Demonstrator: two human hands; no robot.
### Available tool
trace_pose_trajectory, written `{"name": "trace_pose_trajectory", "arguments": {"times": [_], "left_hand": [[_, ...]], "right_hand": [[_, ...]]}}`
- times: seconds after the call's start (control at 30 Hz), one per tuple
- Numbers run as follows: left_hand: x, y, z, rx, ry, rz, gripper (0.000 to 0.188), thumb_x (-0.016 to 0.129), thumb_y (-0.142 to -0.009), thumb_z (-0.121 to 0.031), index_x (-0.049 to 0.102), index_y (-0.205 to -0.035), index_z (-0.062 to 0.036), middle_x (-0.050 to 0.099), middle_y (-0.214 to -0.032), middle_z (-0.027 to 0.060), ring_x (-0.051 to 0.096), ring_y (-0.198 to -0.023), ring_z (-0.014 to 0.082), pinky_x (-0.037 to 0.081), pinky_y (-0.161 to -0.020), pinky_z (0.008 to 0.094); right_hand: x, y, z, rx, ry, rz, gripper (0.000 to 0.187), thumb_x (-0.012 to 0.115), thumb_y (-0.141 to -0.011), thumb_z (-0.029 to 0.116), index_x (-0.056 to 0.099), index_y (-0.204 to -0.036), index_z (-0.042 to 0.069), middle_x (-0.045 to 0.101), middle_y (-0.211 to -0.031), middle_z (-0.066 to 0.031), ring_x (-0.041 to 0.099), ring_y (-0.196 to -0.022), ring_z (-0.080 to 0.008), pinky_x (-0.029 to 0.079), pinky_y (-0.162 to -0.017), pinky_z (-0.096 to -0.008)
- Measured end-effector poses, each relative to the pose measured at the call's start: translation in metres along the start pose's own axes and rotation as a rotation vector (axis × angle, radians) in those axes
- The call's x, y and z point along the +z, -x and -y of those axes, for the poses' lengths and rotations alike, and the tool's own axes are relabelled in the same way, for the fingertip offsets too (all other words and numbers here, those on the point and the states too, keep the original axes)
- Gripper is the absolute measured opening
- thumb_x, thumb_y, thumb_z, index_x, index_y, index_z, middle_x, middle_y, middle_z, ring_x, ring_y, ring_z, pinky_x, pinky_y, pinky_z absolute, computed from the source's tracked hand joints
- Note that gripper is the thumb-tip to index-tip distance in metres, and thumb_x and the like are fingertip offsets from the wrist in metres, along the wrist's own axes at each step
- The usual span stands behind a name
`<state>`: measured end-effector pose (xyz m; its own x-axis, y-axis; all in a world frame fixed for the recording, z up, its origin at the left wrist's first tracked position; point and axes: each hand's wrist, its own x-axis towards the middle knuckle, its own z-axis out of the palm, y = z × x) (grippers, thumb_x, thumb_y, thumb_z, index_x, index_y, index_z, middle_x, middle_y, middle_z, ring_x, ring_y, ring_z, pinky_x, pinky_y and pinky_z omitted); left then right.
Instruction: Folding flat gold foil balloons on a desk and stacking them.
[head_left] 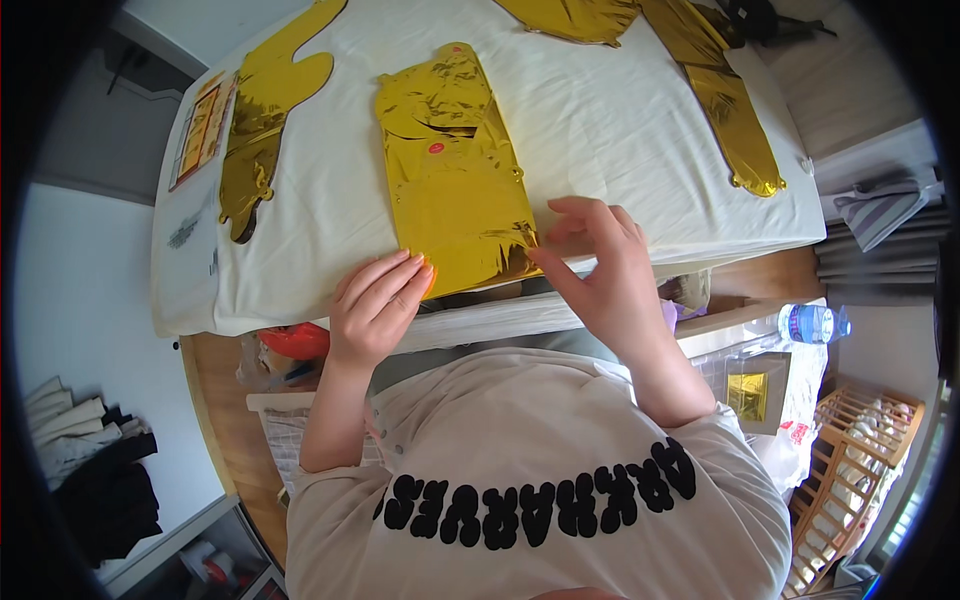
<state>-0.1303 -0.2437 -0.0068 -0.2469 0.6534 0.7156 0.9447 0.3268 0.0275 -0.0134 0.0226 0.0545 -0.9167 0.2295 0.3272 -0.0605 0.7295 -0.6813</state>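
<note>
Two hands (pixel 375 310) (pixel 610 275) at one gold foil piece (pixel 455 215); one bottle (pixel 803 323) right.

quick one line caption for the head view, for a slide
Gold foil piece on white cloth, left grip at the foil's near left corner, open right grip by its near right corner.

Shiny gold on the central foil balloon (pixel 455 200), dotted with small red round marks (pixel 436 148); matching gold on the left foil balloon (pixel 262 105) and right foil balloon (pixel 722 105). Creamy white across the cloth cover (pixel 600 120). Black lettering (pixel 537 516) over off-white on the shirt (pixel 540 420). Purplish-grey and white stripes on the hanging cloth (pixel 882 215); plain grey on the curtain (pixel 890 268); translucent blue on the bottle (pixel 803 324).
</note>
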Motion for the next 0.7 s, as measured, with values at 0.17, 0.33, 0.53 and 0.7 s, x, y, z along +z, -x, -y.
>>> {"name": "trace_pose_trajectory", "arguments": {"times": [0.17, 0.33, 0.53, 0.7], "left_hand": [[0.003, 0.0, 0.0, -0.006, -0.008, -0.014, 0.022, 0.086, -0.081, -0.006, 0.081, -0.102, -0.0087, 0.076, -0.109, 0.0034, 0.073, -0.103, 0.0202, 0.057, -0.087, 0.0351], [0.004, 0.003, 0.0, -0.011, -0.005, -0.016, 0.022, 0.086, -0.081, -0.007, 0.081, -0.102, -0.0092, 0.076, -0.11, 0.0031, 0.073, -0.103, 0.02, 0.057, -0.087, 0.0348], [0.004, 0.002, 0.001, -0.008, -0.001, -0.017, 0.022, 0.086, -0.081, -0.007, 0.081, -0.102, -0.0097, 0.076, -0.111, 0.0024, 0.073, -0.104, 0.0195, 0.057, -0.087, 0.0341], [0.002, 0.0, 0.0, -0.006, 0.007, -0.02, 0.022, 0.085, -0.082, -0.007, 0.08, -0.103, -0.0095, 0.076, -0.111, 0.0026, 0.073, -0.104, 0.0196, 0.058, -0.086, 0.0332]], "right_hand": [[0.008, -0.01, 0.008, 0.106, -0.08, 0.028, 0.041, 0.081, -0.083, 0.004, 0.06, -0.119, 0.003, 0.069, -0.083, -0.0057, 0.068, -0.074, -0.0222, 0.053, -0.079, -0.0345], [0.011, -0.014, 0.009, 0.163, -0.154, 0.051, 0.038, 0.078, -0.086, 0.001, 0.059, -0.119, 0.001, 0.067, -0.08, -0.0074, 0.071, -0.075, -0.0194, 0.054, -0.072, -0.0309], [0.012, -0.012, 0.004, 0.219, -0.259, 0.082, 0.031, 0.076, -0.089, -0.002, 0.059, -0.115, -0.001, 0.07, -0.082, -0.0076, 0.074, -0.082, -0.0159, 0.054, -0.072, -0.0279], [0.008, -0.011, 0.006, 0.266, -0.303, 0.108, 0.025, 0.075, -0.09, -0.001, 0.061, -0.11, -0.002, 0.072, -0.085, -0.0081, 0.074, -0.085, -0.0162, 0.056, -0.075, -0.0272]]}}
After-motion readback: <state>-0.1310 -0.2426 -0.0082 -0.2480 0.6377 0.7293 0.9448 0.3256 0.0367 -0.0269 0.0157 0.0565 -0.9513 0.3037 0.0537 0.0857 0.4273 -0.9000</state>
